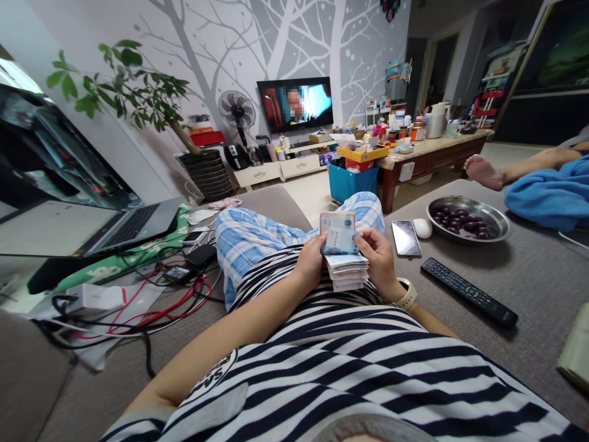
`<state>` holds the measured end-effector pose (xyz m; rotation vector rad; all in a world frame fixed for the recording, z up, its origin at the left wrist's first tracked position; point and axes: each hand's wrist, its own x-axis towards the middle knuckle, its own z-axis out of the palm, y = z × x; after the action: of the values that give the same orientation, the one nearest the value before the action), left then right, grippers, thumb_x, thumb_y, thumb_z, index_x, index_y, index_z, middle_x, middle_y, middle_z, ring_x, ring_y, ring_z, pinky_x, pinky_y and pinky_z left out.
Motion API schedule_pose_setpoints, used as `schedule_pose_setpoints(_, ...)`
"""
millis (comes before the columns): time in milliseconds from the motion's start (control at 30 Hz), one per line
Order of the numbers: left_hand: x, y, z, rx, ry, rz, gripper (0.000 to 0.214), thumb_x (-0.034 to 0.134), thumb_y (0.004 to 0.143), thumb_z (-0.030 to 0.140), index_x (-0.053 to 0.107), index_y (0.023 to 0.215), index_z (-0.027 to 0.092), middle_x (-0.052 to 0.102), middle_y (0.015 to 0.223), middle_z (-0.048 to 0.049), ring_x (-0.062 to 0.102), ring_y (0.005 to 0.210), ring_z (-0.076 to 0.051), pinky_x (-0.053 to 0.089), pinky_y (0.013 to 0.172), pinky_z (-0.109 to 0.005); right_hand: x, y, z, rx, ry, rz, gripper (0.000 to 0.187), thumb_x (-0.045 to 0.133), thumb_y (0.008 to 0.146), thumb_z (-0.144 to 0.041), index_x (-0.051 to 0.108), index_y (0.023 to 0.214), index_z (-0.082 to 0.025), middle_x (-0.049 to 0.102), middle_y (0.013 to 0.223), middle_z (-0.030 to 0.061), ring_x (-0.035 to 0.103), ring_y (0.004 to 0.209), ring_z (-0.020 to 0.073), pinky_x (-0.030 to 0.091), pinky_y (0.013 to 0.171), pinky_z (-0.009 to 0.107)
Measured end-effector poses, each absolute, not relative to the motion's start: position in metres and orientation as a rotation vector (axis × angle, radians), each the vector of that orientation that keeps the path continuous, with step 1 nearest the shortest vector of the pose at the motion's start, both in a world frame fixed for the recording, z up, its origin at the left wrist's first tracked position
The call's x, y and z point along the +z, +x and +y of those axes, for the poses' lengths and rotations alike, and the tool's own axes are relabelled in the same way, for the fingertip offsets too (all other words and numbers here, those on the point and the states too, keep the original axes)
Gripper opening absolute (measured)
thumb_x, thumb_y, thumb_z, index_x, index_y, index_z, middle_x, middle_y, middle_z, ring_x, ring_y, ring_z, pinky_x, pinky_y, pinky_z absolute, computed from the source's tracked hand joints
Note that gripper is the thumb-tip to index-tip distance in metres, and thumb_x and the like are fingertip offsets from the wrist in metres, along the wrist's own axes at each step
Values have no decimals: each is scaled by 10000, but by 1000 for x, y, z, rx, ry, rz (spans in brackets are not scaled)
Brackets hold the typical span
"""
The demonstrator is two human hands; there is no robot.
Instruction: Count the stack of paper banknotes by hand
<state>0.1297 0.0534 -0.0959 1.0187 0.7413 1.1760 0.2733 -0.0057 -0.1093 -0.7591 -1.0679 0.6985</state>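
In the head view, my left hand [311, 261] is closed on the left edge of a small stack of flat, pale slips printed in blue [339, 236], held above my lap. The fingers of my right hand [376, 253] pinch the same stack at its right edge. Below it, several pale, layered paper-like pieces [348, 273] fan out between my hands; whether they are joined to the upper stack I cannot tell. Their exact kind is too small to make out. A light-coloured watch [405, 294] is on my right wrist.
On the grey sofa to my right lie a phone [405, 238], a white mouse [422, 228], a remote control [468, 292] and a metal bowl [504, 228] of dark fruit. Another person's foot [484, 172] rests beyond. Leftward are a laptop [138, 224] and tangled cables [151, 316].
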Motion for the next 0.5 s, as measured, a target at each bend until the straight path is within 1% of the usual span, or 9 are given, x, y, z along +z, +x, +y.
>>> schedule_pose_setpoints(267,-95,130,51,1188,1030,748,244,789,692,394,743,763,166,786,804,-75,736,949,-311,564,941,-435,-110,273,-6,684,-770,-1081,304,737,876,-483,611,808,-215,526,657,-48,431,592,125,365,566,271)
schedule_pose_setpoints(500,-97,129,52,1192,1039,741,237,781,706,403,735,754,176,786,824,-75,728,989,-314,552,958,-438,-111,274,-5,680,-786,-1091,312,735,871,-496,606,811,-218,528,665,-46,439,599,128,376,572,271)
